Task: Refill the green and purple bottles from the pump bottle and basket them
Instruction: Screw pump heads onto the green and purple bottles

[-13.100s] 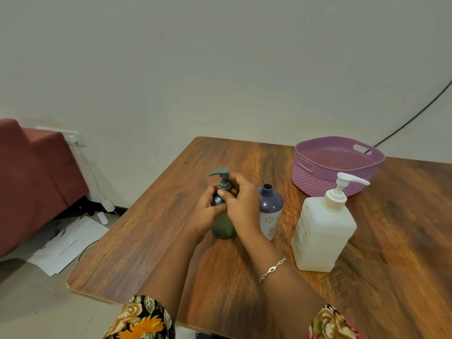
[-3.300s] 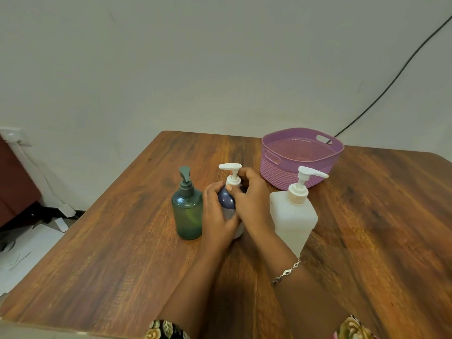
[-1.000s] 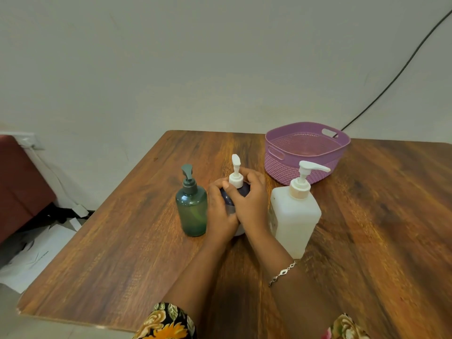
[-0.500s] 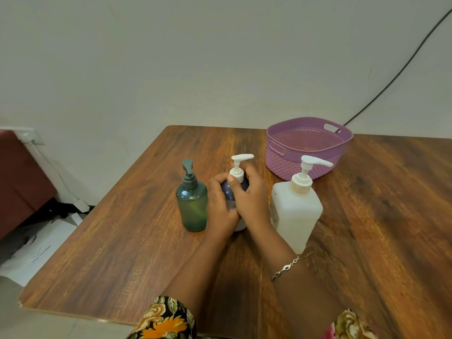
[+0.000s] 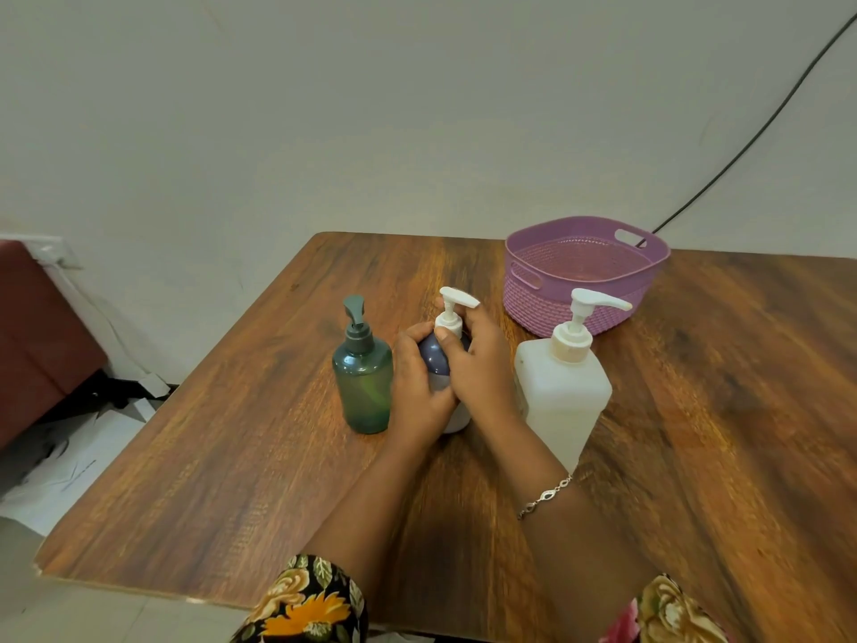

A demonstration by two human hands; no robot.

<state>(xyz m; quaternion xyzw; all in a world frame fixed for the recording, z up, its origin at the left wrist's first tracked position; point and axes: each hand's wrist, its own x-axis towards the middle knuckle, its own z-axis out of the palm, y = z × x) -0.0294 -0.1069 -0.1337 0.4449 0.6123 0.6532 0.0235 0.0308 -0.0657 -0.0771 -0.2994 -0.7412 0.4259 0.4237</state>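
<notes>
Where a wooden table meets a pale wall, the left hand grips the upright purple bottle and the right hand curls round its neck; green bottle just left of them, pump bottle just right, basket beyond

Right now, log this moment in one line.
left hand: holds purple bottle | right hand: grips its white pump | green bottle: capped, outside basket

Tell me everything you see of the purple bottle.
The purple bottle is round-shouldered dark plastic, paler low down, with a white pump, spout pointing right. It stands upright on the table between the green bottle and the pump bottle. The left hand grips its body; the right hand holds its neck.
</notes>
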